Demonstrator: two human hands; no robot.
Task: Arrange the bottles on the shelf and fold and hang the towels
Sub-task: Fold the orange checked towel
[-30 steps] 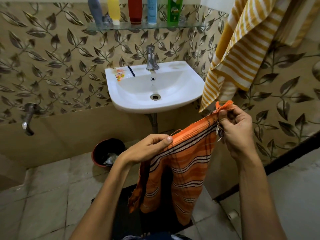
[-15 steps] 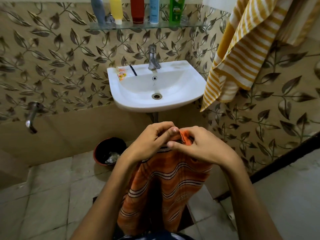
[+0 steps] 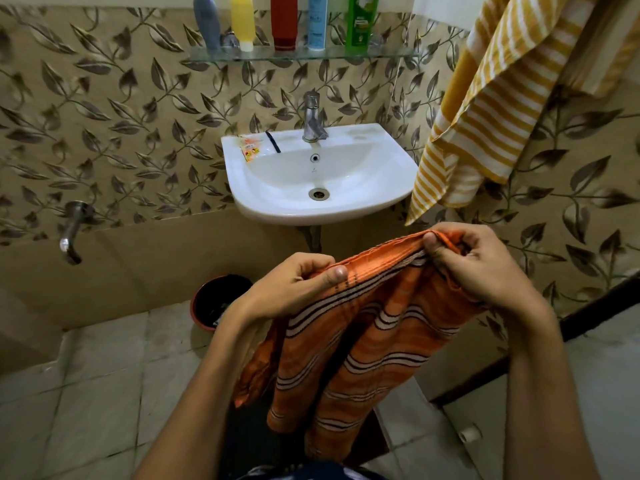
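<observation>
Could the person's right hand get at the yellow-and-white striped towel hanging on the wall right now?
Probably not yet: the right hand and left hand both grip the orange striped towel. The yellow-and-white striped towel hangs unobstructed just above.

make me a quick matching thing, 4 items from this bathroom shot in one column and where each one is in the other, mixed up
Things:
1. orange towel
2. yellow striped towel
3. green bottle
4. dark bucket

Places:
a. on the glass shelf
b. on the floor below the sink
c. held in left hand and right hand
d. hanging on the right wall

Pairs: 1-c, 2-d, 3-a, 4-b
</observation>
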